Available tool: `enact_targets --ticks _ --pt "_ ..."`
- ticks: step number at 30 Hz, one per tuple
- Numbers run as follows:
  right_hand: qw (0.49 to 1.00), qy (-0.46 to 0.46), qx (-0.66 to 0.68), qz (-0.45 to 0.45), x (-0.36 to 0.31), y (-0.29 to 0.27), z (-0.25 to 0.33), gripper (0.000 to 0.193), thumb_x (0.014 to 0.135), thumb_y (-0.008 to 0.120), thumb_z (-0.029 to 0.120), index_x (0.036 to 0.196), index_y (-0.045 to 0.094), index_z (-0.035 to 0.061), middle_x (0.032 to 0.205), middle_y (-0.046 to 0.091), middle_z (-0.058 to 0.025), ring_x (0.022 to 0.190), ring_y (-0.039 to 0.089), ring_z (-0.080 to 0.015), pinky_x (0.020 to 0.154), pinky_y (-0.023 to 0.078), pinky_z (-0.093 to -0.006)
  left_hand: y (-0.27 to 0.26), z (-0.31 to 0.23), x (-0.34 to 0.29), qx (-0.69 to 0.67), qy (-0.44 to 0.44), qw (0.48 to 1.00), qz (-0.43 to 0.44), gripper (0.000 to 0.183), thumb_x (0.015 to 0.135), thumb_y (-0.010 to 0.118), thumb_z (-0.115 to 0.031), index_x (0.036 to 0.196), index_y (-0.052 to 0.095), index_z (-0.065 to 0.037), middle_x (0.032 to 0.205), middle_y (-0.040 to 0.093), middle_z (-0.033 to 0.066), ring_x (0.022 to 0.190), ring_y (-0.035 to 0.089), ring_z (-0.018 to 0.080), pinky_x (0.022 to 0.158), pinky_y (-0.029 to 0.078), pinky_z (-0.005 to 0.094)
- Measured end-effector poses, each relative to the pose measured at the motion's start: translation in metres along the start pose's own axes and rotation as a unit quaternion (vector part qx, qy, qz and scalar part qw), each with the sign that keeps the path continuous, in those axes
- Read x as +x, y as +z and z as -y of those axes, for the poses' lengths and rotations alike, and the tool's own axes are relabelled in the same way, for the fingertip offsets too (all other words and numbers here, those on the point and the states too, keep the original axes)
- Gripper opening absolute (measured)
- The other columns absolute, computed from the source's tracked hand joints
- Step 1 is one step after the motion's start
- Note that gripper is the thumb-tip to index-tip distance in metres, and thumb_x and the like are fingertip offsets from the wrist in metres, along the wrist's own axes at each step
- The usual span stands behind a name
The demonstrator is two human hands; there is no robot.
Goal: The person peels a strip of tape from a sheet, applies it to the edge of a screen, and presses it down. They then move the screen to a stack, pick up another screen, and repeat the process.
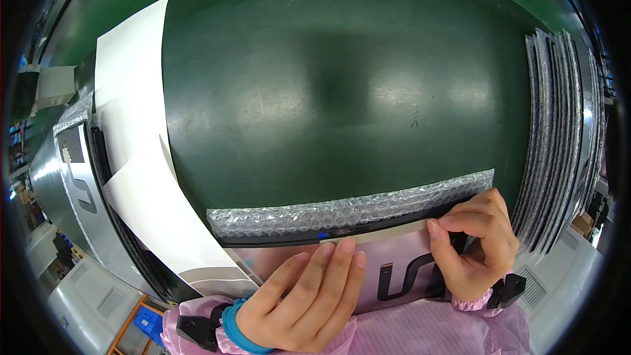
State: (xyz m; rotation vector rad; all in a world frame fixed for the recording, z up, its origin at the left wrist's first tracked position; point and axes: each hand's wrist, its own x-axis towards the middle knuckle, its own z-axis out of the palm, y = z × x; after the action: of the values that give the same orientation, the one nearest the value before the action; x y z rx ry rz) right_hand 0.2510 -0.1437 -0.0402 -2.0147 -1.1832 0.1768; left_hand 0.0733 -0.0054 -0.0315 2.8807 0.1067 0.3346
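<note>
A glossy, mirror-like panel (388, 260) with a black edge lies at the near side of the table, over a sheet of bubble wrap (355, 209). Along its far border runs a thin pale strip (394, 233), and a small blue mark shows on the black edge. My left hand (296, 302) rests with its fingers stretched out, tips on the strip near the panel's middle. Toward the right end, my right hand (483, 243) pinches the strip between thumb and forefinger. The panel's near part is partly hidden by my hands.
White sheets (135, 85) lie along the left of the green tabletop (296, 92). Beyond them sit silver panels with black edges (82, 190). Bubble-wrapped panels (545, 144) stand in a row at the right edge. A blue bin (150, 323) is below on the left.
</note>
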Motion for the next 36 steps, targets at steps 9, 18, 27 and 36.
enact_targets --ticks 9,18,27,36 --pt "1.0 -0.001 -0.008 0.0 -0.001 0.003 -0.003 0.028 0.059 0.079 -0.007 0.08 0.065 0.0046 0.07 0.062 -0.0053 0.056 0.052 -0.0185 0.053 0.037 -0.0286 0.001 -0.002 -0.001 0.013 -0.006 1.0 0.013 0.023 0.085 0.052 -0.008 0.098 0.072 -0.005 0.106 0.07 0.0087 0.096 0.064 0.0156 0.077 0.053 0.0235" --pt "0.996 -0.002 -0.094 0.008 0.0 0.0 0.005 0.028 0.059 0.08 -0.002 0.081 0.064 0.0057 0.071 0.06 -0.0051 0.063 0.049 -0.0221 0.056 0.039 -0.031 0.006 -0.003 -0.006 0.15 0.051 0.987 0.037 0.026 0.093 0.045 -0.023 0.108 0.066 -0.017 0.121 0.067 -0.0035 0.105 0.06 0.0157 0.078 0.043 0.0221" --pt "0.983 0.002 -0.185 0.004 -0.021 -0.017 0.022 0.042 0.073 0.077 0.034 0.105 0.067 0.0079 0.096 0.055 -0.0095 0.089 0.049 -0.0297 0.081 0.039 -0.0431 -0.007 -0.013 -0.004 0.074 0.004 0.995 0.069 0.03 0.087 0.058 -0.012 0.116 0.064 -0.005 0.124 0.064 0.0071 0.114 0.058 0.0225 0.087 0.05 0.0288" --pt "0.945 0.056 -0.288 0.148 -0.045 0.005 0.042 0.082 0.076 0.06 0.065 0.143 0.045 0.0215 0.155 0.027 -0.0167 0.142 0.019 -0.0445 0.111 0.009 -0.0634 -0.006 -0.014 -0.02 -0.011 -0.054 0.996 0.067 0.053 0.079 0.06 -0.005 0.131 0.05 0.002 0.136 0.054 0.012 0.125 0.051 0.0246 0.102 0.041 0.0422"
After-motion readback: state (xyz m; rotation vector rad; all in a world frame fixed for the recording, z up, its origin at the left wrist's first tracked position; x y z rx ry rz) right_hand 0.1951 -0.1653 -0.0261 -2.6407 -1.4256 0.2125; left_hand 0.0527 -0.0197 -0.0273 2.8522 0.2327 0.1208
